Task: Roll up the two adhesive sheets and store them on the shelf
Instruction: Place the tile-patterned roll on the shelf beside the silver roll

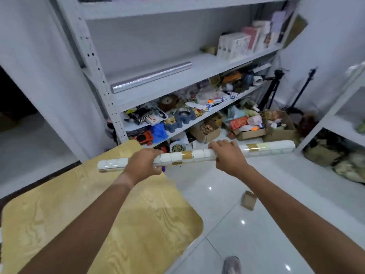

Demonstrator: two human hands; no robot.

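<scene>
Holding one tiled roll [197,156] in both hands' grip, left hand [143,162], right hand [229,155]; one silver roll [151,77] on shelf [197,76]

Both arms outstretched; left hand [143,162] and right hand [227,155] curled, palms down

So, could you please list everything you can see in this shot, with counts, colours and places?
tile roll: one, white with gold squares, held level in front of the shelf
silver roll: one, silver, lying on the middle shelf board
shelf: one, white metal, ahead; lower boards crowded with mixed clutter
boxes: several, white and pink, upright at the right of the middle board
table: one, light wood grain, lower left
cardboard boxes: several, brown, on the floor under the shelf
small box: one, brown, on the white floor tiles
tripod: one, black, right of the shelf
left hand: grips the tile roll
right hand: grips the tile roll
</scene>
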